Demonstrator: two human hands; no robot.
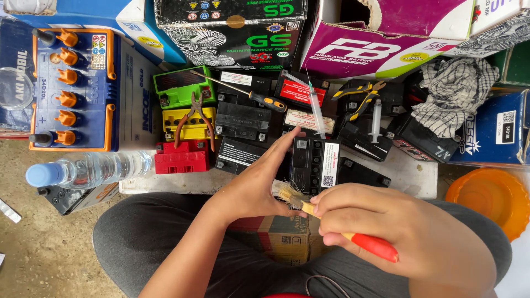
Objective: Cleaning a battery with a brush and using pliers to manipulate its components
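Cluttered bench of small batteries, brushing under way.
Left hand [251, 185] steadies a battery [313, 161], fingers together; right hand [386, 232] pinches a brush [337, 229], whose bristles could flick grit.

The right hand [397, 232] covers the middle of the brush [331, 221], so only bristles and the red handle end show. The left hand [256, 179] hides part of the black battery [314, 163] behind it. Both forearms run off the bottom edge. The orange bowl [491, 198] is cut by the right edge, and the cardboard boxes [232, 27] by the top. The checked rag [455, 94] covers whatever lies beneath it.
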